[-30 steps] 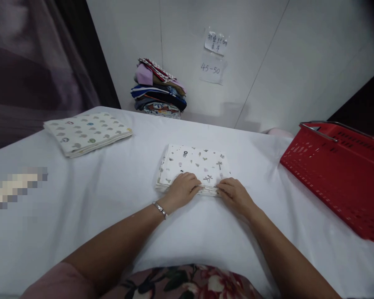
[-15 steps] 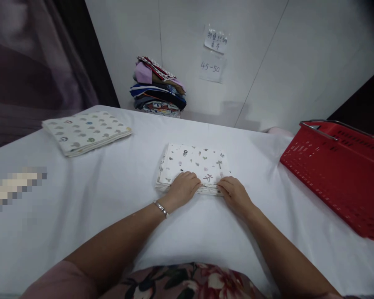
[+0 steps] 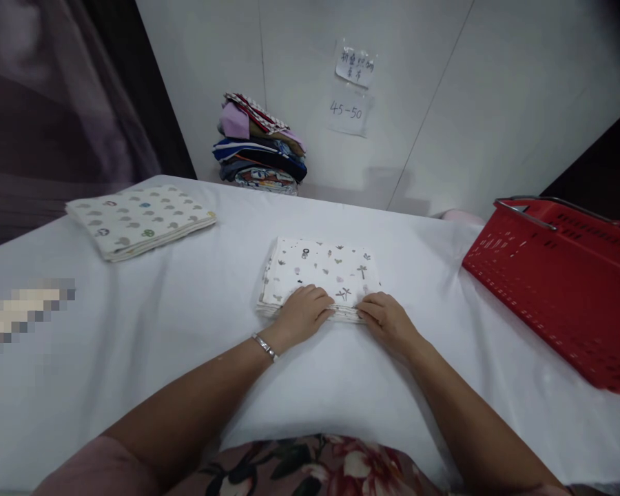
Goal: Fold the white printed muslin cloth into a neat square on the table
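In the head view, a folded white cloth printed with small palm trees and other motifs lies flat on the white-covered table. My left hand, with a silver bracelet at the wrist, grips the near edge of the cloth around its middle. Close to the near right corner, my right hand pinches the same edge between thumb and fingers. Several layers of fabric show along that edge between the two hands. Both thumbs are partly hidden.
Another folded cloth with grey mushroom shapes lies at the far left. A red perforated basket with metal handles stands at the right. Behind the table, folded fabrics are stacked against the wall, below paper signs.
Almost nothing differs. The right hand has shifted very slightly left along the cloth's edge, and the whole view has moved a touch.
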`<state>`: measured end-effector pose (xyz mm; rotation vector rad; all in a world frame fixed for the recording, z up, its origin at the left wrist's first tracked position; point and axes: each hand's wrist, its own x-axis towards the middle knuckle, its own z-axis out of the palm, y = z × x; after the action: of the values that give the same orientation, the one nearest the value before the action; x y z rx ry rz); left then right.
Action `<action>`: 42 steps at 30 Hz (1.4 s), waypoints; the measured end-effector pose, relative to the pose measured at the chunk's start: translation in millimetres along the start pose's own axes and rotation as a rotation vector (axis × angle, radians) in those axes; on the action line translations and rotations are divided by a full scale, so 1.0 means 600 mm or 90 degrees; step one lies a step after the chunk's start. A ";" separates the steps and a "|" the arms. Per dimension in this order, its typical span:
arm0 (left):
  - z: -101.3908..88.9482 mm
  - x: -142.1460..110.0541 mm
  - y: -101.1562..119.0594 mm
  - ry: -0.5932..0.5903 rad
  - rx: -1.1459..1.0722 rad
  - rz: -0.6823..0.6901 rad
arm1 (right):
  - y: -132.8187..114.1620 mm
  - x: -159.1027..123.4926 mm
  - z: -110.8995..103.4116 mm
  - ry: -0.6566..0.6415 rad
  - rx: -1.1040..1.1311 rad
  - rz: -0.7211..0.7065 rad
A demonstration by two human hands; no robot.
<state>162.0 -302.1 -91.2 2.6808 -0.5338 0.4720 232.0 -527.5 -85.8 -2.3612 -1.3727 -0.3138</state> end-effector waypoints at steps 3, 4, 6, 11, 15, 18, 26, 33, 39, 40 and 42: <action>0.000 0.002 0.001 -0.005 0.003 -0.009 | -0.002 -0.001 -0.006 -0.025 0.006 -0.004; 0.001 0.003 0.001 -0.007 0.006 -0.012 | -0.002 -0.001 -0.007 -0.031 0.006 -0.002; 0.001 0.006 0.001 -0.008 0.015 -0.020 | -0.003 0.000 -0.009 -0.043 0.005 0.002; 0.002 0.010 0.004 0.000 0.030 -0.042 | -0.003 0.002 -0.010 -0.051 0.005 -0.004; 0.003 0.011 0.003 0.007 0.019 -0.056 | -0.005 0.003 -0.005 -0.040 -0.008 -0.001; 0.004 0.010 0.001 0.013 0.009 -0.047 | -0.004 0.002 0.001 -0.019 -0.027 0.015; 0.005 0.003 -0.004 0.004 -0.021 -0.006 | 0.006 0.000 -0.002 0.027 -0.017 -0.001; 0.003 -0.001 -0.006 -0.011 -0.017 0.002 | 0.004 -0.002 -0.003 0.009 -0.008 -0.010; 0.004 0.003 -0.003 -0.009 -0.009 -0.005 | -0.003 -0.002 -0.010 -0.042 -0.020 -0.011; 0.005 0.003 -0.003 -0.007 -0.005 -0.006 | -0.004 -0.001 -0.011 -0.046 -0.019 -0.012; 0.005 0.004 -0.002 0.001 0.002 -0.010 | -0.006 0.000 -0.012 -0.049 -0.018 -0.011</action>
<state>165.5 -302.9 -93.5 2.6849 -0.5122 0.4699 228.7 -529.2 -78.5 -2.4089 -1.4324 -0.2517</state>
